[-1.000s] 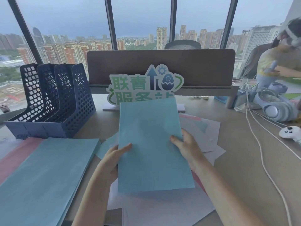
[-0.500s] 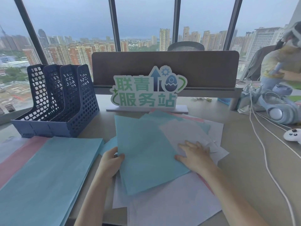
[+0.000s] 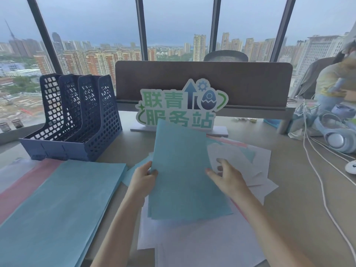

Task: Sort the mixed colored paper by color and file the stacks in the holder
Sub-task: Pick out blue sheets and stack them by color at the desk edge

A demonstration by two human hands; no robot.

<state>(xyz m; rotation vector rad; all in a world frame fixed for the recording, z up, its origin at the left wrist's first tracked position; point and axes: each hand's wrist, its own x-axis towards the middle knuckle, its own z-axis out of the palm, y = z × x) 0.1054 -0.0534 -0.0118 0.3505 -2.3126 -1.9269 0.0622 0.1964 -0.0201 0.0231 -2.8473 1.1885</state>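
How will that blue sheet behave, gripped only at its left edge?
Probably floppy: the blue sheet is thin, and the left hand grips one edge only. Likely light. It may slide easily on the loose white sheets.

Desk sign (image 3: 182,105): green characters "联青" over "服务站", lower row partly hidden.

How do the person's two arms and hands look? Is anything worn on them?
Both forearms are bare as far as the picture shows: no sleeve reaches into view. The left hand and the right hand wear no gloves. I see no watch, ring or bracelet on either wrist or on the fingers that show.
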